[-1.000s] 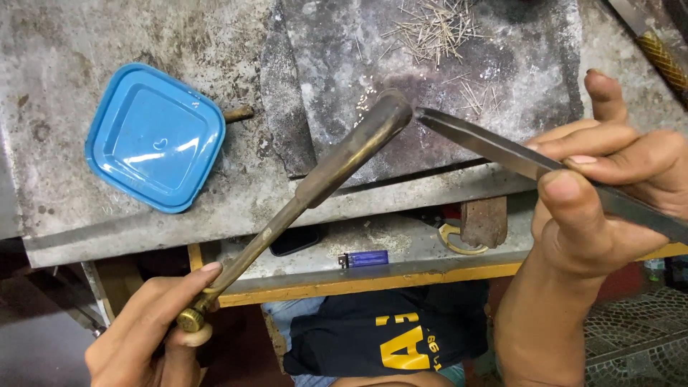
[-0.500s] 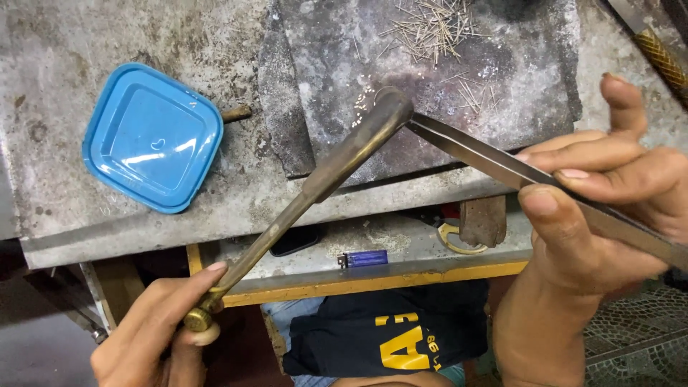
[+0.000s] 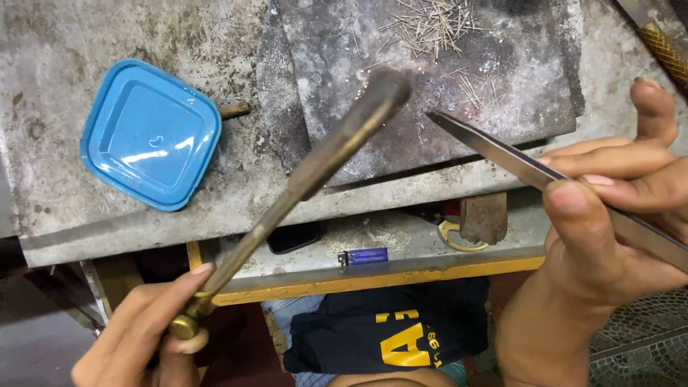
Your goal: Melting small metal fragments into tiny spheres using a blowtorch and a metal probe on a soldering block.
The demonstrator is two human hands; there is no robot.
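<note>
The tweezers (image 3: 545, 175) have drawn back from the brass pipe's (image 3: 301, 179) tip (centre frame); right hand (image 3: 609, 222) pinches them, left hand (image 3: 150, 330) grips the pipe.

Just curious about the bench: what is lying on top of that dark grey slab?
On the slab lies a heap of thin metal pins, with a few scattered further right. The brass torch tip hides a small patch beneath it.

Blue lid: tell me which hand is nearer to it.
Left. The left hand sits below the blue lid, gripping the base of a brass tool. The right hand is far off at the right edge, holding tweezers.
</note>
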